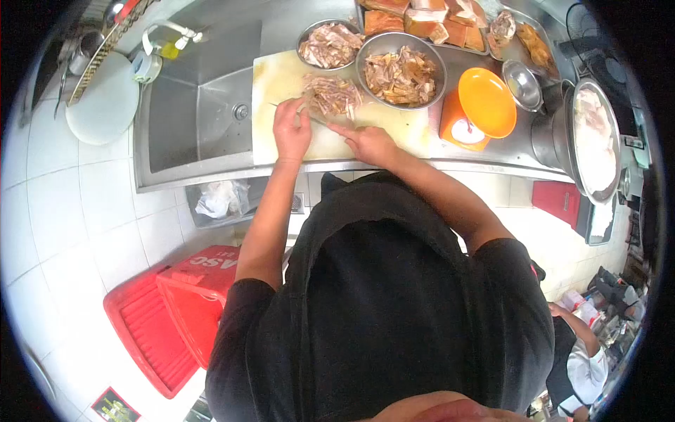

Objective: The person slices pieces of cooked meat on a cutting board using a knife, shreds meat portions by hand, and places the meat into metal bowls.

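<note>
Sliced meat (332, 94), head view. The pile is shown on the cutting board (271, 144) and taken as clock centre. Filled bowls at 12 (330, 45) and 2–3 o'clock (401, 74) are judged done; slabs (429, 24) at 2 o'clock, uncut. Left hand (291, 133): fingers close together; right hand (374, 145): index extended, thumb apart; any grip cannot be told. "ASC" is read, inverted, on the red bin (193, 281), 7 o'clock.

Steel counter (522, 145) — cutting board (404, 128), orange scale (485, 102) atop.
</note>
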